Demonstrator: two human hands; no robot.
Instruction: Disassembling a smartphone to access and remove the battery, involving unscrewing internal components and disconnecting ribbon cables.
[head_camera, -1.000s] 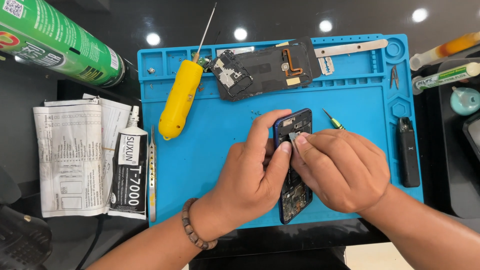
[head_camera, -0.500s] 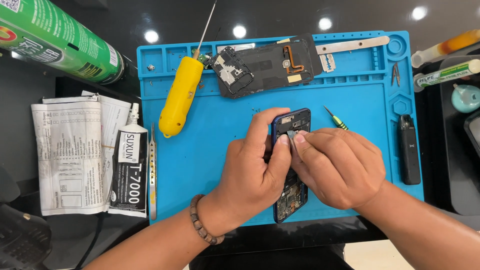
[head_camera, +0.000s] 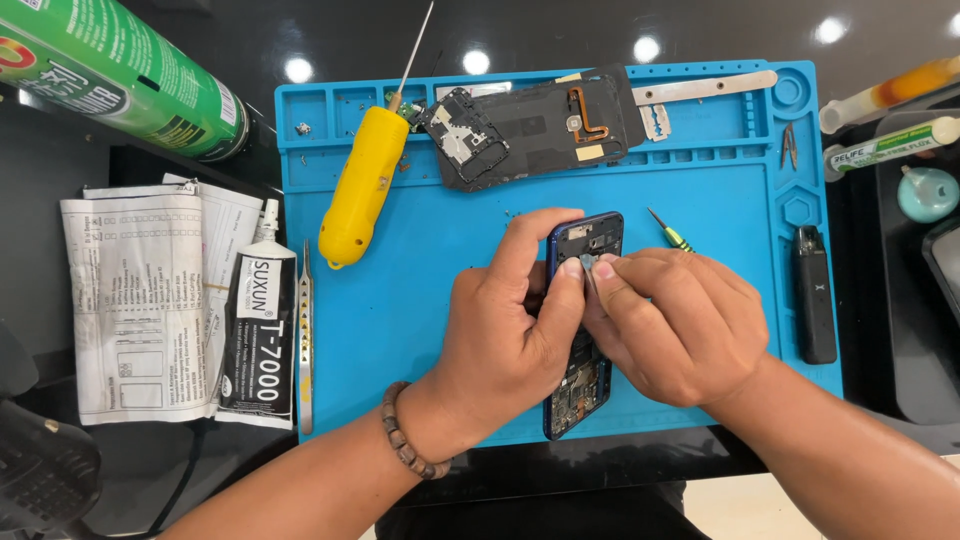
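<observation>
Phone (head_camera: 585, 240): opened, upright on blue mat (head_camera: 420, 300), centre-near.
Left hand (head_camera: 505, 335): clamped on phone's left edge.
Right hand (head_camera: 675, 325): pinching small part at phone's top.
Yellow screwdriver (head_camera: 362, 185): far left.

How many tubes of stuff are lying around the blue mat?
3 in view: a black-and-white glue tube left of the blue mat, plus a white-and-green tube and an amber one at the right. Others may lie out of frame.

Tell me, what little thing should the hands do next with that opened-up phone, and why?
Probably press the tiny grey part down into place. Both thumbs meet on it at the top of the open phone, the left hand steadies the phone's edge, and the right hand pinches beside it.
</observation>
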